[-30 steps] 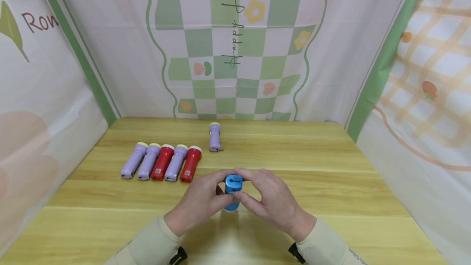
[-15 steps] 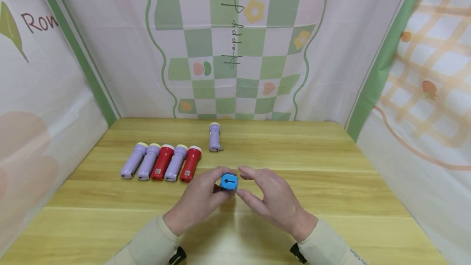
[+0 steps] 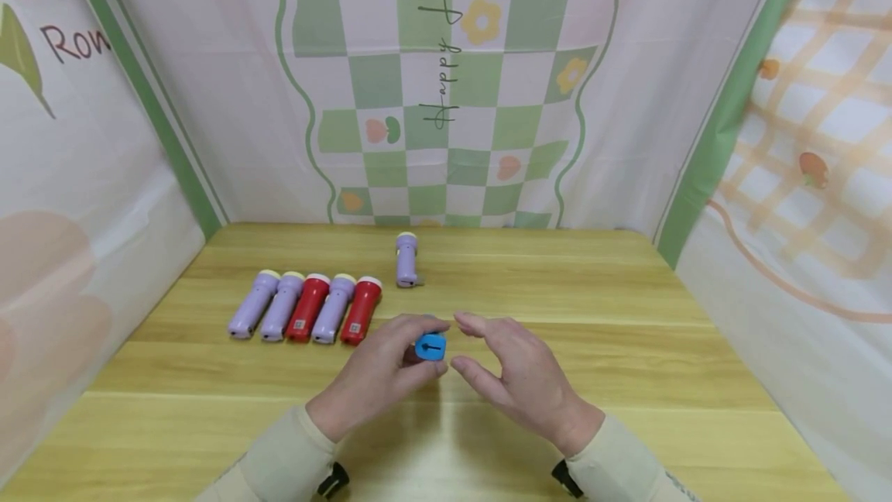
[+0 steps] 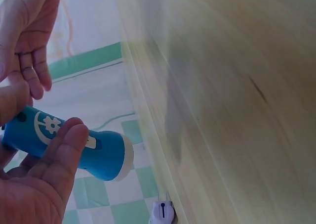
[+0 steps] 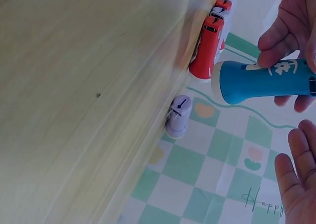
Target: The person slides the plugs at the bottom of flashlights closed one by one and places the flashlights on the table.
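Note:
My left hand (image 3: 379, 369) grips a blue flashlight (image 3: 431, 347) above the table, and its square end with a dark slot faces me in the head view. White flower decoration and a pale lens rim show on the flashlight (image 4: 106, 152) in the left wrist view. Fingers and thumb of the left hand wrap its handle. Just to the right, my right hand (image 3: 526, 379) hovers with fingers spread and thumb apart, holding nothing. A small gap separates it from the flashlight (image 5: 247, 85), as the right wrist view also shows.
A side-by-side row on the left of the wooden table (image 3: 592, 308) holds several purple flashlights (image 3: 252, 305) and two red flashlights (image 3: 362, 311). Farther back lies a lone purple flashlight (image 3: 406, 260), with metal prongs (image 5: 173, 113) sticking out. Patterned cloth (image 3: 446, 84) encloses the table's back and sides.
Both hands held the blue flashlight a second ago. My right hand has let go and drawn slightly right; the flashlight has turned in my left hand, its slotted end now toward me.

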### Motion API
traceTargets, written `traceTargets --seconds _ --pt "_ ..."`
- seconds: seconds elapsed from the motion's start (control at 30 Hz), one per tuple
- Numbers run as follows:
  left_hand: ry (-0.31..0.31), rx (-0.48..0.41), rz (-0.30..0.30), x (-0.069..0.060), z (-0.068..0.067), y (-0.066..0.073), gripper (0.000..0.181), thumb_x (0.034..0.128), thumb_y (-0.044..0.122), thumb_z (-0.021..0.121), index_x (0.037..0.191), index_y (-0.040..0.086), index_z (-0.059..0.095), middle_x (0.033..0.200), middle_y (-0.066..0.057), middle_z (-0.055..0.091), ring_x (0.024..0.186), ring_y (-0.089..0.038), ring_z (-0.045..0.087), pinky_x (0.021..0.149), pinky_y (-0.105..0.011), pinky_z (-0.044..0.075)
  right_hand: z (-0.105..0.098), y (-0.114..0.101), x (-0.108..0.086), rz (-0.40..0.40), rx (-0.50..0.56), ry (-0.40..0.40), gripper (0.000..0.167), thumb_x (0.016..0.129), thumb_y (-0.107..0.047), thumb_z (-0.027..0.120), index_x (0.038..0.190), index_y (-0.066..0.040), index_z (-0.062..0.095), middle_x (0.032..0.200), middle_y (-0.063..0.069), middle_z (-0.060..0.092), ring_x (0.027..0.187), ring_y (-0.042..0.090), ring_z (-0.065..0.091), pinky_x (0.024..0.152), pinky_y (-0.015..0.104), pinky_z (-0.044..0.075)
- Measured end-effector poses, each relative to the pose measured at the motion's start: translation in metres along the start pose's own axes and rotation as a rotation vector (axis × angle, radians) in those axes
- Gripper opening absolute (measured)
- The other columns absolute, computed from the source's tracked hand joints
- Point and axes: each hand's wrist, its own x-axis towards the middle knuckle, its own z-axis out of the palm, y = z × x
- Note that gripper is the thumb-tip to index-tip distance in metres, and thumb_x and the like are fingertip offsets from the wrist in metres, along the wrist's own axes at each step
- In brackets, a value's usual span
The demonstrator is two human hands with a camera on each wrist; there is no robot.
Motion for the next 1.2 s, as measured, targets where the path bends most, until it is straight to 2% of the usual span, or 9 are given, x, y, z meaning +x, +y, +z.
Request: traceTargets --seconds 0.1,0.2,0.33,0.47,0.73,0.97,1.2 --pt "-0.017 0.017 0.017 0.000 -0.001 -0.002 0.045 0.0971 0.025 0.076 0.139 0.014 0.064 0.135 -0.004 0.065 0.100 -0.010 0.064 0.086 -0.025 0.059 -0.001 0.000 0.000 0.029 -0.008 -0.023 0.053 0.105 -0.041 0.061 0.144 -0.007 0.058 0.132 0.006 0.071 0.115 0.021 0.069 0.094 0.040 0.060" --pt "-0.027 0.044 0.034 0.000 -0.001 -0.004 0.044 0.0971 0.025 0.076 0.138 0.013 0.065 0.140 -0.006 0.063 0.116 -0.016 0.065 0.096 -0.030 0.058 -0.002 0.000 0.000 0.081 -0.025 -0.070 0.056 0.104 -0.041 0.065 0.147 -0.007 0.056 0.140 0.008 0.066 0.125 0.024 0.065 0.102 0.046 0.056" --pt "-0.041 0.110 0.059 -0.001 -0.002 -0.008 0.043 0.0969 0.025 0.076 0.136 0.012 0.066 0.146 -0.005 0.060 0.136 -0.022 0.058 0.109 -0.037 0.052 -0.002 0.000 -0.002 0.166 -0.076 -0.169 0.064 0.102 -0.045 0.065 0.153 -0.008 0.050 0.154 0.016 0.054 0.139 0.033 0.055 0.112 0.057 0.046" --pt "-0.060 0.154 0.061 0.000 -0.003 -0.013 0.043 0.0955 0.021 0.078 0.136 0.012 0.067 0.148 -0.005 0.060 0.137 -0.024 0.057 0.112 -0.040 0.050 -0.002 0.001 -0.004 0.229 -0.118 -0.256 0.073 0.101 -0.053 0.063 0.158 -0.012 0.043 0.162 0.022 0.040 0.147 0.041 0.043 0.116 0.064 0.040" --pt "-0.088 0.182 0.000 0.005 -0.006 -0.024 0.042 0.0908 0.012 0.082 0.130 0.008 0.069 0.143 -0.007 0.063 0.135 -0.027 0.058 0.112 -0.045 0.049 0.001 0.006 -0.009 0.267 -0.185 -0.347 0.085 0.096 -0.059 0.066 0.161 -0.013 0.038 0.167 0.027 0.027 0.151 0.051 0.031 0.117 0.068 0.034" --pt "-0.156 0.182 -0.100 0.010 -0.008 -0.033 0.042 0.0919 0.015 0.081 0.132 0.011 0.068 0.145 -0.006 0.061 0.136 -0.027 0.056 0.114 -0.049 0.047 0.002 0.008 -0.013 0.334 -0.237 -0.444 0.098 0.091 -0.067 0.068 0.166 -0.018 0.028 0.170 0.027 0.018 0.153 0.054 0.023 0.121 0.068 0.027" --pt "-0.193 0.192 -0.138 0.015 -0.007 -0.040 0.041 0.0927 0.015 0.081 0.132 0.011 0.068 0.148 -0.007 0.059 0.138 -0.029 0.054 0.115 -0.051 0.046 0.003 0.009 -0.016 0.364 -0.236 -0.472 0.100 0.090 -0.068 0.068 0.167 -0.021 0.025 0.170 0.027 0.016 0.153 0.055 0.021 0.120 0.070 0.027"
